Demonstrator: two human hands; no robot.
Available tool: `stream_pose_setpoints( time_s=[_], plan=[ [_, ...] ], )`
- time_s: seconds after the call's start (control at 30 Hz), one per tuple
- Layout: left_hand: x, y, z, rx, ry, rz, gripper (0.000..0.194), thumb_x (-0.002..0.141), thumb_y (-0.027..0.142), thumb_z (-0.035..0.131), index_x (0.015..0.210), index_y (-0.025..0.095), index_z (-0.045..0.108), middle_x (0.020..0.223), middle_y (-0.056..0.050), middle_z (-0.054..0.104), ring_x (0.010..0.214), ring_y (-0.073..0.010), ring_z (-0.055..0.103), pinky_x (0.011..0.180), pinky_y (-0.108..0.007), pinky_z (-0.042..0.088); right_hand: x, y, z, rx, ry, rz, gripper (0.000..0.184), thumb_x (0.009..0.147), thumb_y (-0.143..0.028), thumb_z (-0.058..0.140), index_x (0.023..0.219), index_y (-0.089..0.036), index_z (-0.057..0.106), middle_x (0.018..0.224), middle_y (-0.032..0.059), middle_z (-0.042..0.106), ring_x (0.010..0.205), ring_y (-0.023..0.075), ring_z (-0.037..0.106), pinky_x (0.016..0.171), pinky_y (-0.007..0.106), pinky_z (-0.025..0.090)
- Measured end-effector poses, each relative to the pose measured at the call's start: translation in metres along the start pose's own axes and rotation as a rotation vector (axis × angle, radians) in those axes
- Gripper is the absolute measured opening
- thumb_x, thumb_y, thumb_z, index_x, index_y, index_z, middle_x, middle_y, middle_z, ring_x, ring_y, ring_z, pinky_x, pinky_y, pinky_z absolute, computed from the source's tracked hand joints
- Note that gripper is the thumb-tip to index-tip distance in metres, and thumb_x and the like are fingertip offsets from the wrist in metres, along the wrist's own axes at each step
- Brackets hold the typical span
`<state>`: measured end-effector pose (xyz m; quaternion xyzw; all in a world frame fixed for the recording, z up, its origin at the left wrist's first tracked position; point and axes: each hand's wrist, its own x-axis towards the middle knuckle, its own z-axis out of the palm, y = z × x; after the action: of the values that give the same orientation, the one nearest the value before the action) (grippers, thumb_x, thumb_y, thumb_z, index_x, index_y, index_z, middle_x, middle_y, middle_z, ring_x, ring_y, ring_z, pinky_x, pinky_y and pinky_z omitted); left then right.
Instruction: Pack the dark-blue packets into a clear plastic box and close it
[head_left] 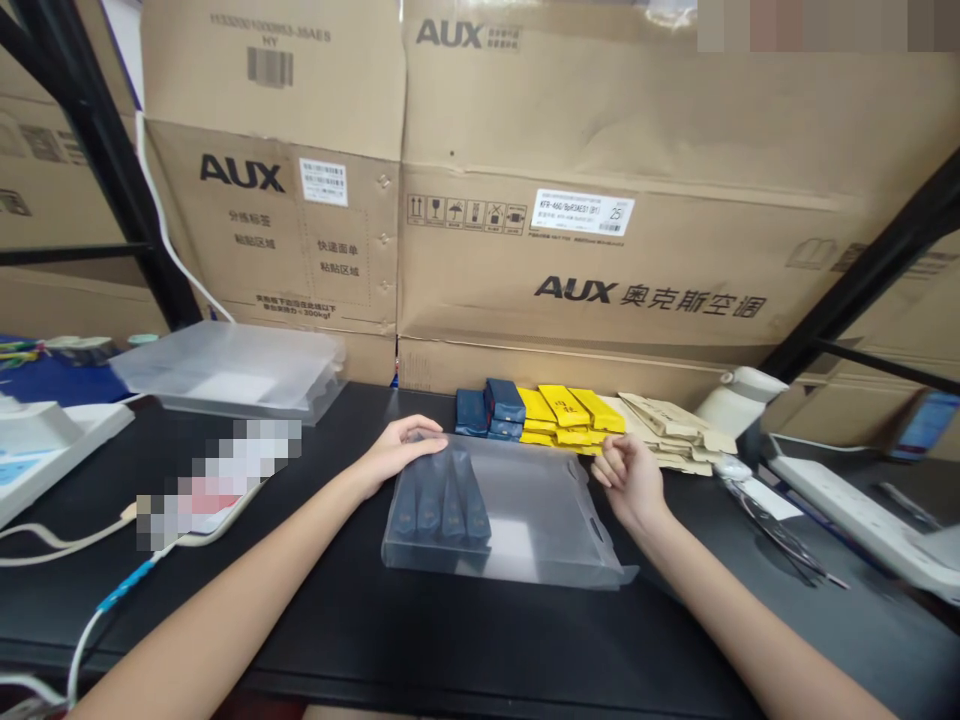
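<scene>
A clear plastic box (536, 510) lies flat on the black table, its end with cut-out flaps facing right. Through its lid I see several dark blue packets (442, 500) side by side in the left part. My left hand (405, 452) grips the box's far left corner, thumb on top and fingers curled over the back edge. By the far right corner, my right hand (628, 478) is closed, fingers bent in. Whether it pinches anything is hidden. Just behind it lie stacked yellow packets (574, 412).
Behind the box stand dark blue packet stacks (504, 402) and beige packets (675, 430). Clear plastic sheets or boxes (232, 365) lie back left, near a cabled phone (240, 490). Power strips (847, 510) and a black cable (780, 535) are right. Cardboard (585, 260) walls the back.
</scene>
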<state>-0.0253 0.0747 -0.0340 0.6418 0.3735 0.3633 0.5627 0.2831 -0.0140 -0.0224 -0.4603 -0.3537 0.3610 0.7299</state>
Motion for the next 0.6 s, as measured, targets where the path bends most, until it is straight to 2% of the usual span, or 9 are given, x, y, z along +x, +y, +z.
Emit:
stream_pose_setpoints(
  time_s=[0.13,0.2,0.27,0.33,0.43,0.53,0.6],
  plan=[
    [0.003,-0.002,0.000,-0.078,-0.045,-0.011,0.042,0.070,0.052,0.070,0.096,0.018,0.067,0.102,-0.006,0.072,0.095,-0.0210,0.064,0.085,-0.032,0.046,-0.001,-0.004,0.013,-0.102,0.071,-0.211,0.010,0.068,-0.021,0.057,0.058,-0.020,0.059,0.034,-0.0101,0.032,0.029,0.0048,0.025,0.032,0.017,0.023],
    [0.006,-0.002,0.000,-0.071,-0.085,-0.009,0.042,0.073,0.054,0.066,0.095,0.018,0.068,0.105,-0.006,0.071,0.098,-0.0218,0.063,0.087,-0.032,0.045,0.002,-0.009,0.023,-0.260,0.016,-0.316,0.007,0.068,-0.021,0.060,0.063,-0.019,0.065,0.039,-0.0075,0.042,0.034,0.0066,0.034,0.035,0.019,0.029],
    [0.008,-0.002,-0.001,-0.022,-0.111,0.001,0.040,0.073,0.052,0.067,0.092,0.018,0.069,0.102,-0.006,0.071,0.098,-0.0221,0.063,0.088,-0.032,0.044,0.007,-0.016,0.037,-0.541,-0.123,-0.475,0.008,0.071,-0.023,0.061,0.069,-0.019,0.067,0.049,-0.0035,0.054,0.042,0.0104,0.046,0.042,0.023,0.039],
    [0.009,-0.002,-0.001,0.020,-0.119,0.000,0.038,0.070,0.049,0.070,0.092,0.017,0.069,0.097,-0.005,0.071,0.094,-0.0219,0.063,0.087,-0.032,0.044,0.013,-0.021,0.055,-0.802,-0.293,-0.657,0.008,0.076,-0.023,0.060,0.074,-0.019,0.066,0.064,0.0009,0.064,0.056,0.0147,0.058,0.057,0.029,0.049],
    [0.009,-0.001,-0.001,0.043,-0.104,-0.005,0.038,0.069,0.046,0.071,0.093,0.017,0.068,0.093,-0.005,0.070,0.088,-0.0208,0.062,0.083,-0.031,0.044,0.020,-0.022,0.084,-1.126,-0.621,-0.886,0.016,0.082,-0.023,0.059,0.095,-0.017,0.065,0.089,0.0080,0.069,0.084,0.0223,0.063,0.079,0.037,0.049],
    [0.008,-0.002,0.000,0.051,-0.091,0.005,0.035,0.070,0.043,0.070,0.094,0.017,0.068,0.092,-0.004,0.069,0.087,-0.0198,0.061,0.081,-0.030,0.043,0.028,-0.012,0.110,-1.369,-0.820,-0.953,0.037,0.082,-0.025,0.064,0.117,-0.015,0.058,0.106,0.0125,0.065,0.099,0.0263,0.058,0.086,0.039,0.046],
    [0.009,-0.003,0.000,0.048,-0.087,0.007,0.034,0.070,0.042,0.069,0.093,0.017,0.068,0.092,-0.004,0.069,0.087,-0.0193,0.061,0.080,-0.029,0.042,0.034,-0.002,0.123,-1.500,-0.882,-0.947,0.040,0.080,-0.026,0.068,0.118,-0.015,0.058,0.109,0.0129,0.064,0.100,0.0268,0.056,0.086,0.039,0.045]
  ],
)
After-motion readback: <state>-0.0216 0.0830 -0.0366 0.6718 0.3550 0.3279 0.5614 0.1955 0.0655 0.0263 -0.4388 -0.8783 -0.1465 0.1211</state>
